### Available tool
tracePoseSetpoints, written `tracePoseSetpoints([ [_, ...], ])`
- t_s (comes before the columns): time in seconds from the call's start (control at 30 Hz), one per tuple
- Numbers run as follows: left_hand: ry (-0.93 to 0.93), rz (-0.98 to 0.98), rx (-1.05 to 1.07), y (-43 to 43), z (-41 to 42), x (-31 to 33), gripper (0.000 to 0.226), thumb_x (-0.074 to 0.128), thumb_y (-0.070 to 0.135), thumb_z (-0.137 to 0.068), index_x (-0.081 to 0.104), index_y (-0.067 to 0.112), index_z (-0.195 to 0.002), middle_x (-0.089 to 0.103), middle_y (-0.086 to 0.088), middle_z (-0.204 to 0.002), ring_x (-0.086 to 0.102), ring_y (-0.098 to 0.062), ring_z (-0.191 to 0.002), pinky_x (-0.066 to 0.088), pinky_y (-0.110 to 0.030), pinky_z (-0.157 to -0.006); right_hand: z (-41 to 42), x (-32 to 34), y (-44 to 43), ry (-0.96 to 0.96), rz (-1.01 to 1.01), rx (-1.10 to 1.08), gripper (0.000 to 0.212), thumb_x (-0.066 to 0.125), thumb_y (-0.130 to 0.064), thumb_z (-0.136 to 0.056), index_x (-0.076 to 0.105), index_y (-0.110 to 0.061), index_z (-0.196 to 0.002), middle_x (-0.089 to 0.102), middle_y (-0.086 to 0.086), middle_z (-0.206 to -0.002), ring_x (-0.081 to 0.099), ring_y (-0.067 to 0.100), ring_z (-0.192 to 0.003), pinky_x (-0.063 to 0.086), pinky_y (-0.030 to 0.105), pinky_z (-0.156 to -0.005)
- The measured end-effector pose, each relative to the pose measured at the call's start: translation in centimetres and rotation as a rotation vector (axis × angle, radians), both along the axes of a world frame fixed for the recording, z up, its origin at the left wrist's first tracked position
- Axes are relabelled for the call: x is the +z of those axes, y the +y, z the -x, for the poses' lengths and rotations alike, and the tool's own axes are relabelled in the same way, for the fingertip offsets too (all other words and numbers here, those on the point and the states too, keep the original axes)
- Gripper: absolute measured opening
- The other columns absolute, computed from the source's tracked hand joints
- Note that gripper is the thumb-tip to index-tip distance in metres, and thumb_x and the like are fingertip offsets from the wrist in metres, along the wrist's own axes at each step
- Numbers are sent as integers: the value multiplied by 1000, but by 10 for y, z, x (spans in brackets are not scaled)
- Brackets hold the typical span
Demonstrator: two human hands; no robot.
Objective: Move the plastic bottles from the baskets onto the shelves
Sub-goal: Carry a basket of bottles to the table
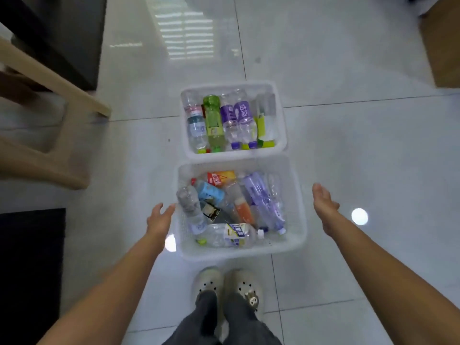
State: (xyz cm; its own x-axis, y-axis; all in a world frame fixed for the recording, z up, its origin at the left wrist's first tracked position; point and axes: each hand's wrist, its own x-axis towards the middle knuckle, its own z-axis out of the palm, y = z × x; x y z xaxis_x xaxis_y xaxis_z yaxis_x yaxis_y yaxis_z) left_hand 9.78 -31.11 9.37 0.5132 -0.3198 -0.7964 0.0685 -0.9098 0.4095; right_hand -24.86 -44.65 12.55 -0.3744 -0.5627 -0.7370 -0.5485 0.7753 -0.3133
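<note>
Two white plastic baskets stand on the tiled floor, one behind the other. The near basket (296, 235) holds several plastic bottles lying jumbled, among them a purple-labelled one (263, 197) and a clear one with a white and blue label (231, 235). The far basket (280, 113) holds several bottles laid side by side, including a green one (212, 118). My left hand (159, 220) reaches with straight fingers to the near basket's left wall, fingertips at it. My right hand (323, 205) hovers open, a little right of the basket. Both hands hold nothing.
A light wooden stool or table leg (57, 90) stands at the left, beside dark furniture (64, 33). A black mat (29, 257) lies at the lower left. A brown cardboard surface (440, 46) fills the upper right corner. My feet in pale clogs (226, 287) stand just before the near basket.
</note>
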Motion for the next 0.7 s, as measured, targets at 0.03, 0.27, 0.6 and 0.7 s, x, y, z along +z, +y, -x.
tracePoseSetpoints([
  [0.03,47,19,78,-5,-6,-23,55,51,39,-97,37,18,-146,31,-11,-152,34,-32,-136,29,-42,-109,1,-23,-9,-7,-12,-23,61,24,-59,-97,17,-32,-151,13,12,-156,18,33,-142,14,43,-115],
  [0.27,262,-10,289,-18,-34,-106,49,31,44,-103,47,9,-132,52,-13,-128,47,-30,-121,34,-45,-104,24,-124,-44,-177,-105,-144,64,30,-62,-94,27,-25,-147,35,1,-143,39,29,-130,23,52,-113],
  [0.6,381,18,337,-24,-38,-135,32,35,38,-101,50,19,-81,53,-4,-85,50,-17,-74,43,-30,-69,34,-134,-47,-468,-131,-420,15,56,-20,-92,55,-17,-77,53,-2,-73,59,12,-50,49,17,-42],
  [0.7,338,-24,321,-25,-32,-136,24,45,27,-92,48,20,-70,47,2,-72,45,-13,-62,41,-24,-61,23,-133,-43,-300,-209,-252,17,45,0,-80,48,-12,-68,51,-1,-52,51,13,-33,43,16,-40],
])
